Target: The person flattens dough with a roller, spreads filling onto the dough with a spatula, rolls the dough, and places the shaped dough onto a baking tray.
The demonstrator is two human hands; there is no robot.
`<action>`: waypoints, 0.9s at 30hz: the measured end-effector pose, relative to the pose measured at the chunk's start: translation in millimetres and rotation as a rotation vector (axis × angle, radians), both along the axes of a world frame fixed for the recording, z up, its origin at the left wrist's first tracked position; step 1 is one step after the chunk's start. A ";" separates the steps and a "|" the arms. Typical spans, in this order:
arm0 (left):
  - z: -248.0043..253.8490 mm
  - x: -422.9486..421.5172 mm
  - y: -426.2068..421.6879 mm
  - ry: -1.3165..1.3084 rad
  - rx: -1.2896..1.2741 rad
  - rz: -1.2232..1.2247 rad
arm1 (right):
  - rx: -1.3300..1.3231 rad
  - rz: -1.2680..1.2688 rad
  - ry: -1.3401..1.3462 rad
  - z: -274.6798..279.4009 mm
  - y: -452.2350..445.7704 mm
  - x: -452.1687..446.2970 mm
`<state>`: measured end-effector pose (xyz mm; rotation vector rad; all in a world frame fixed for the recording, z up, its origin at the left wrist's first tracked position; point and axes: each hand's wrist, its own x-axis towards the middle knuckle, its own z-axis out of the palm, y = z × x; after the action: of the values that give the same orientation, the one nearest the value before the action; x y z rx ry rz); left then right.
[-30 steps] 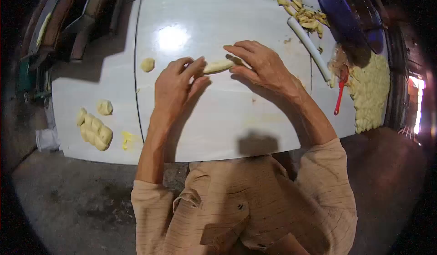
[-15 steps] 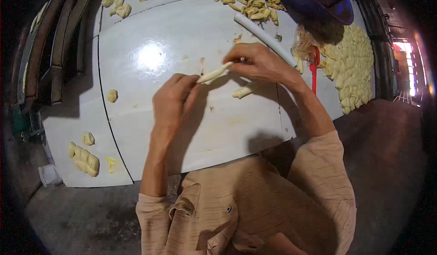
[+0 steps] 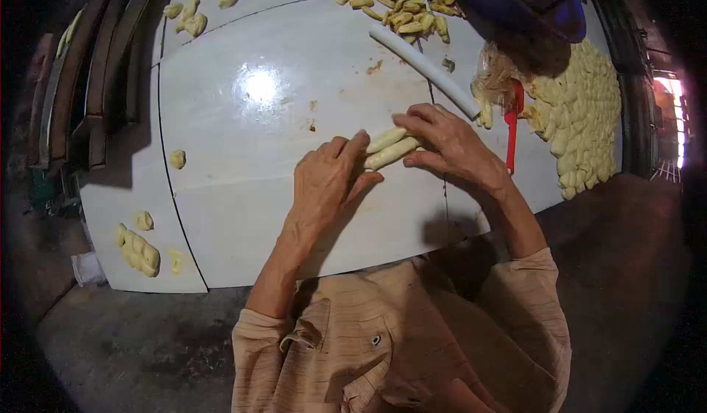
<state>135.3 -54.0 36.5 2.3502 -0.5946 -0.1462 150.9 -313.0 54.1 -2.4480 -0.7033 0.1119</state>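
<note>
Two pale dough strips lie side by side on the white table point(image 3: 243, 214): an upper strip point(image 3: 386, 140) and a lower strip point(image 3: 392, 154). My left hand point(image 3: 330, 173) is at their left ends, its thumb and fingers around them. At the right ends is my right hand point(image 3: 455, 144), its fingers bent over the upper strip and its thumb beside the lower one. The strips' ends are partly hidden by my fingertips. A small dough ball point(image 3: 177, 159) sits farther left.
A white rod point(image 3: 426, 70), banana pieces point(image 3: 412, 19), a blue basin point(image 3: 508, 8) and a red-handled tool point(image 3: 511, 137) are at the upper right, beside many dough pieces point(image 3: 578, 111). Braided dough point(image 3: 138, 252) lies lower left; dark metal trays point(image 3: 96, 74) stand upper left.
The strip that was held up between my hands now lies against the other strip on the table. Both hands have moved lower and to the right, and the view has shifted.
</note>
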 end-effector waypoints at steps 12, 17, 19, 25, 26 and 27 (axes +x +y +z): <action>20.8 -4.4 6.2 0.168 -0.114 0.087 | 0.031 -0.126 0.184 39.0 28.8 0.0; 53.8 -9.4 69.8 -0.047 -0.154 0.156 | 0.045 -0.078 0.314 64.6 75.8 16.9; 53.8 -3.2 109.3 -0.192 -0.152 0.187 | 0.129 0.040 0.146 75.0 115.2 33.2; 131.0 5.3 270.4 -0.358 -0.070 0.340 | 0.171 0.177 -0.033 132.6 272.2 81.5; 135.9 10.4 301.5 -0.419 -0.040 0.364 | 0.161 0.235 -0.096 139.0 304.9 95.5; 141.9 16.2 331.6 -0.478 -0.012 0.392 | 0.148 0.296 -0.156 147.1 338.8 110.4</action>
<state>151.6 277.6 178.4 2.4467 -0.3354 0.6079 261.3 25.8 201.2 -2.2154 -1.1009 -0.0163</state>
